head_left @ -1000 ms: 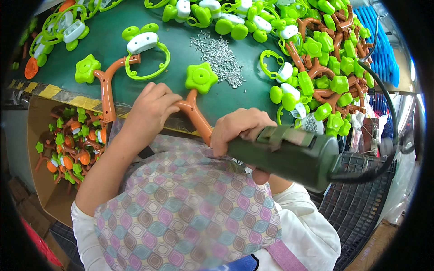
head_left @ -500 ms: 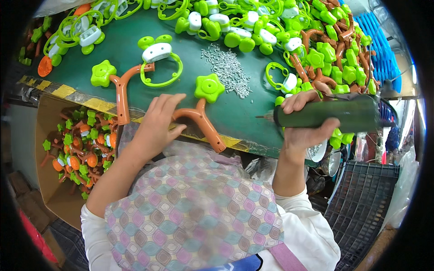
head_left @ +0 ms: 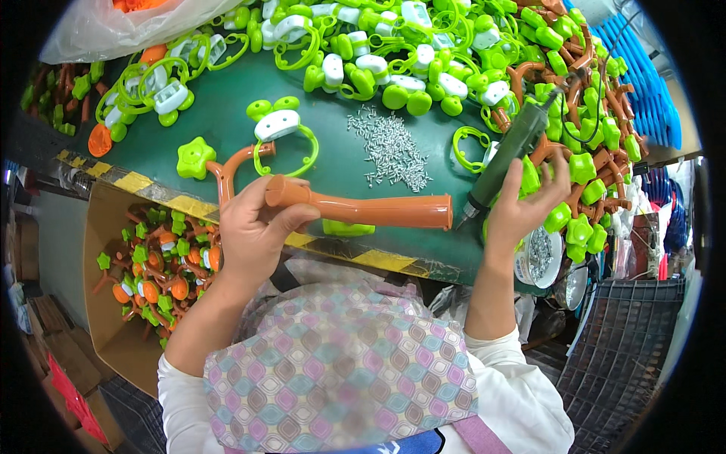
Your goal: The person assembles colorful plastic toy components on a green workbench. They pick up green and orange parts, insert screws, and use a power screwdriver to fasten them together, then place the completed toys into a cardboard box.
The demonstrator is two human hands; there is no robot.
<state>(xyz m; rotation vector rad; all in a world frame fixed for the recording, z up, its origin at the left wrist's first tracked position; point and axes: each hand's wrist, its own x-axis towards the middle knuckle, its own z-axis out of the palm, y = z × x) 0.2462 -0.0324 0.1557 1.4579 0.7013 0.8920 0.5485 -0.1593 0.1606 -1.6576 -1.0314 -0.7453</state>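
- Left hand (head_left: 253, 231): I have it clamped on a brown, glossy plastic forked branch tube (head_left: 378, 212), fingers and thumb pinched near its flared end.
- That branch lies roughly level in the air, above the near edge of the dark green worktable (head_left: 333, 166).
- Bright green plastic piece (head_left: 348, 228) shows edge-on below the tube; joint hidden, can't tell from here whether it's fixed on.
- Right hand (head_left: 522, 216): fingers spread apart, beside the dark green cylindrical power screwdriver (head_left: 505, 163). Can't tell if they touch; I see no firm grip.
- Screwdriver is tilted, bit end low toward the table, corded end up by the parts heap.
- Second set on the table, left: brown branch with a green plastic star (head_left: 197, 157), one end overlapping a thin green ring with a white block (head_left: 278, 125). Can't tell if joined.
- Progress, my judgement: held branch looks part-built, as I see no ring or white block on it.
- Done, probably: star-and-branch units with orange rounded parts, in the brown cardboard box (head_left: 110, 303).
- Left, probably: plenty. Green-and-white ring parts (head_left: 363, 64) line the far side, brown branches and green stars heap at right (head_left: 582, 168), and small silver screws (head_left: 393, 151) lie loose mid-table.
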